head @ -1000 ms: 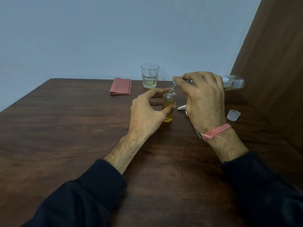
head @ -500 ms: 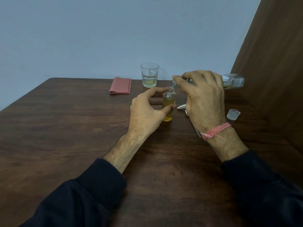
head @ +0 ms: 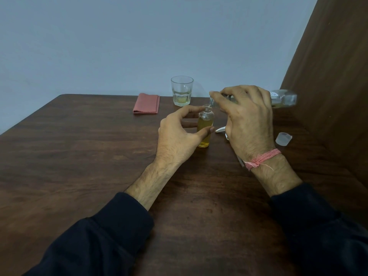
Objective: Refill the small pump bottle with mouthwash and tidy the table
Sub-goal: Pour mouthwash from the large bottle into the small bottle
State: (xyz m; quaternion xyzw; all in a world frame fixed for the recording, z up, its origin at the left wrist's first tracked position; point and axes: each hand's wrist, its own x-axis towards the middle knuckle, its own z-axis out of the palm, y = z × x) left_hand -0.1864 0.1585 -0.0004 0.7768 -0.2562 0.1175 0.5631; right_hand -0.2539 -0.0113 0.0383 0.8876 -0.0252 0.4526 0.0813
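We steady the small clear bottle of yellow liquid (head: pixel 205 128) with our left hand (head: pixel 179 136), fingers pinching it, while our right hand (head: pixel 247 120) grips the tipped clear mouthwash bottle (head: pixel 282 97) (pour slowly, mouths aligned).

The right hand (head: pixel 247 120) hides most of the big bottle (head: pixel 283 97) & the white pump (head: pixel 220 129). Can't tell if liquid is coming out. Label too small to read. Both sleeves cut off at bottom edge.
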